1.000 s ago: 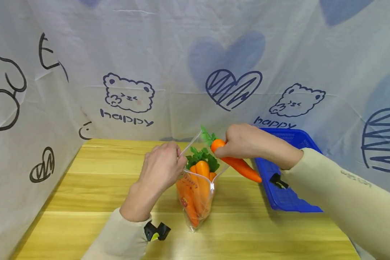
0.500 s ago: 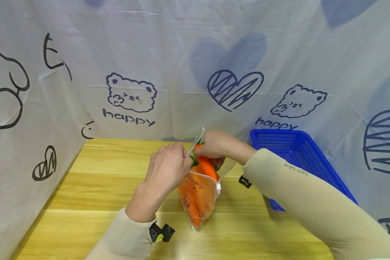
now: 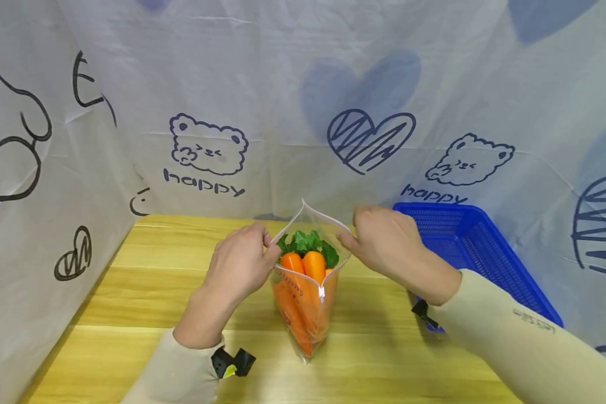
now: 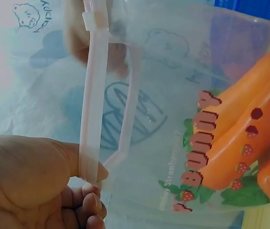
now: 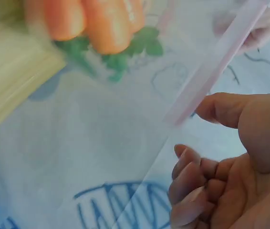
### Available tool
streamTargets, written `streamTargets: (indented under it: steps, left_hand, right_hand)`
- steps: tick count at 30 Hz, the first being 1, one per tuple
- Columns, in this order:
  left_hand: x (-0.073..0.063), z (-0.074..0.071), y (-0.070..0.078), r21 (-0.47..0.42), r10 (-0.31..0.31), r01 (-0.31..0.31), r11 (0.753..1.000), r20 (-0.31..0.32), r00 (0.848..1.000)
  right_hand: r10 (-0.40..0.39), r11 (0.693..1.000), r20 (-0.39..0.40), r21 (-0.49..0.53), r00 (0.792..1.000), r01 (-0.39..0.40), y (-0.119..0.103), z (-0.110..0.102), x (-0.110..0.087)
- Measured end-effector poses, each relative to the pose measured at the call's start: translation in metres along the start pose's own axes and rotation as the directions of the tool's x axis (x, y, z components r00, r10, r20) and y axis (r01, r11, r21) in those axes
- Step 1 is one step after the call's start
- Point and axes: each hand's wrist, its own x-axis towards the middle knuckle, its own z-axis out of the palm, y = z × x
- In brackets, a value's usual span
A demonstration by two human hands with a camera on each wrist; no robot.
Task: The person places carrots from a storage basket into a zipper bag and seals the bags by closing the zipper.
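A clear zip bag [image 3: 303, 331] stands on the wooden table with several orange carrots [image 3: 314, 266] inside, their green leaves [image 3: 305, 241] towards the mouth. Its mouth is spread wide, and a white slider [image 3: 321, 292] sits on the near edge. My left hand [image 3: 242, 258] pinches the left rim between thumb and fingers; the left wrist view shows the thumb pressed on the zip strip [image 4: 93, 95]. At the right rim is my right hand [image 3: 391, 244]. In the right wrist view its thumb [image 5: 221, 109] is at the zip edge, with the loosely bent fingers apart from it.
A blue plastic basket [image 3: 505, 252] stands on the right of the table [image 3: 182, 303], partly behind my right arm. A printed cloth [image 3: 283, 112] hangs behind and along the left side.
My right hand brought a carrot from the right into the bag, let it go, and drew back to the bag's right rim. My left hand kept its grip on the left rim.
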Motion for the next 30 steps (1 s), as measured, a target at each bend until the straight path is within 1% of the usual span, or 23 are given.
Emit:
streamTargets:
  steps: [2, 4, 6, 7, 8, 11, 13, 15, 17, 19, 21, 23, 25, 27, 28, 30]
  left_hand:
    - [-0.001, -0.002, -0.002, -0.010, -0.008, 0.008, 1.000, 0.013, 1.000]
    - [-0.001, -0.003, -0.003, -0.021, -0.019, 0.020, 1.000, 0.032, 0.999]
    - [-0.001, -0.003, -0.001, -0.030, -0.027, 0.029, 0.999, 0.049, 0.998]
    - [-0.001, -0.004, 0.001, -0.038, -0.032, 0.034, 0.999, 0.057, 0.998]
    - [-0.002, -0.004, 0.003, -0.048, -0.035, 0.038, 0.998, 0.060, 0.998]
    - [-0.006, -0.006, 0.013, -0.081, -0.023, 0.027, 0.996, 0.045, 0.999]
    - [-0.010, -0.007, 0.021, -0.104, -0.004, 0.007, 0.995, 0.027, 1.000]
    - [-0.013, -0.005, 0.026, -0.101, 0.013, -0.011, 0.995, 0.015, 1.000]
    - [-0.015, -0.003, 0.028, -0.086, 0.013, -0.011, 0.996, 0.024, 1.000]
    - [-0.016, 0.001, 0.026, -0.067, -0.003, 0.006, 0.998, 0.039, 0.999]
    - [-0.016, 0.004, 0.024, -0.062, -0.024, 0.027, 0.998, 0.055, 0.998]
    - [-0.016, 0.006, 0.022, -0.072, -0.034, 0.038, 0.997, 0.056, 0.998]
    - [-0.016, 0.008, 0.020, -0.089, -0.031, 0.035, 0.995, 0.046, 0.998]
    - [-0.014, 0.007, 0.018, -0.111, -0.015, 0.020, 0.994, 0.046, 0.999]
    - [-0.013, 0.006, 0.017, -0.125, -0.007, 0.012, 0.992, 0.043, 0.999]
    - [-0.007, 0.002, 0.014, -0.151, -0.003, 0.007, 0.988, 0.030, 1.000]
  right_hand:
    - [0.025, 1.000, 0.022, 0.016, 0.999, -0.025, 0.010, 0.000, -0.006]
    - [0.028, 0.998, 0.074, 0.061, 0.997, -0.033, 0.017, 0.001, -0.009]
    - [0.006, 0.993, 0.114, 0.116, 0.994, -0.019, 0.020, 0.004, -0.007]
    - [-0.013, 0.990, 0.120, 0.144, 0.993, -0.004, 0.020, 0.005, -0.005]
    - [-0.033, 0.985, 0.109, 0.172, 0.993, 0.014, 0.019, 0.006, -0.003]
    - [-0.090, 0.968, 0.032, 0.238, 0.995, 0.080, 0.011, 0.008, 0.006]
    - [-0.120, 0.955, -0.019, 0.271, 0.993, 0.120, 0.005, 0.008, 0.012]
    - [-0.154, 0.942, -0.052, 0.294, 0.987, 0.163, 0.000, 0.009, 0.018]
    - [-0.190, 0.930, -0.053, 0.310, 0.980, 0.197, -0.004, 0.013, 0.024]
    - [-0.216, 0.921, -0.025, 0.327, 0.976, 0.212, -0.005, 0.017, 0.025]
    - [-0.226, 0.917, 0.020, 0.341, 0.974, 0.206, -0.004, 0.020, 0.020]
    - [-0.210, 0.918, 0.074, 0.358, 0.975, 0.171, -0.001, 0.017, 0.009]
    - [-0.199, 0.916, 0.119, 0.376, 0.973, 0.141, 0.003, 0.013, -0.006]
    - [-0.199, 0.911, 0.157, 0.394, 0.967, 0.123, 0.006, 0.009, -0.021]
    - [-0.203, 0.908, 0.171, 0.403, 0.964, 0.119, 0.007, 0.009, -0.029]
    - [-0.224, 0.904, 0.163, 0.404, 0.961, 0.142, 0.006, 0.011, -0.041]
